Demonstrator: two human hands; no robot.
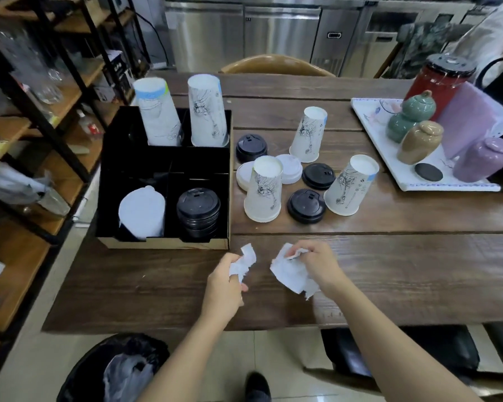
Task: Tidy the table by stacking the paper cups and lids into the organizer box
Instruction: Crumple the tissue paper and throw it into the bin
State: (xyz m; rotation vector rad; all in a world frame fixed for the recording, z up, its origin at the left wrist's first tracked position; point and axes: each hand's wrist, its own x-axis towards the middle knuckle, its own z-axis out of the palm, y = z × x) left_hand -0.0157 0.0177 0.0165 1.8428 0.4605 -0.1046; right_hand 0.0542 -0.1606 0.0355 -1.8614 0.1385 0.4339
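Each hand pinches a crumpled scrap of white paper: the left hand (225,278) holds a small piece (246,264), the right hand (317,264) a bigger piece (291,275), both low over the near table (404,271). Further away, three upturned paper cups (263,192) and loose lids (306,206) wait to the right of the organizer box (225,181). The cups look light and thin; I would grip the wall gently, near the stiffer base.
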